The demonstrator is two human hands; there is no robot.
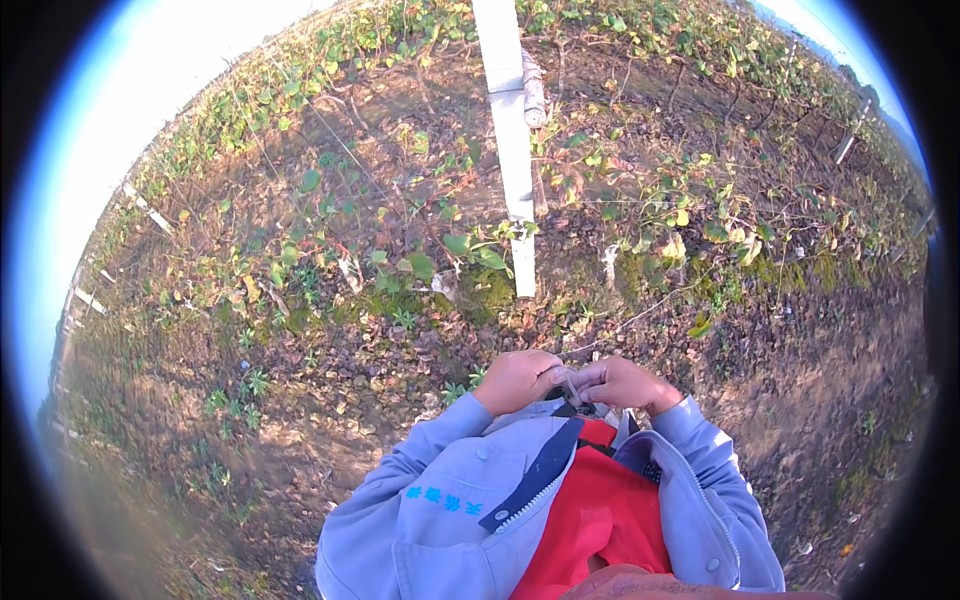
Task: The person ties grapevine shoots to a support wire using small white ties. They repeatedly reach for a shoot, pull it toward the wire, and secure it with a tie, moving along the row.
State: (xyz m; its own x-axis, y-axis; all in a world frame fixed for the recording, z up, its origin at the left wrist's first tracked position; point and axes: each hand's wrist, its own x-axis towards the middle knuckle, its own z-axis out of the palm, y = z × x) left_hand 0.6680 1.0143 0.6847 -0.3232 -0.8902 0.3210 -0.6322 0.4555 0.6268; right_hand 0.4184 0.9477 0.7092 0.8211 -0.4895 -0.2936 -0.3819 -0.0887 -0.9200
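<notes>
Both of my hands meet in front of my waist, close to the open lower front of a light blue jacket [450, 517] over a red shirt [600, 510]. My left hand [519, 381] has its fingers curled and pinches a thin grey strip [573, 388]. Against the strip's other side, the bent fingers of my right hand [624, 384] touch it too. What the strip belongs to is partly hidden by the fingers; dark and pale material lies just below it.
A white post [506, 135] stands straight ahead, with a round wooden piece [533, 90] beside it. Leafy vines [472, 251] and thin wires run across both sides. A thin bare stem [645, 311] reaches towards my hands. Dry leaves and small weeds cover the ground.
</notes>
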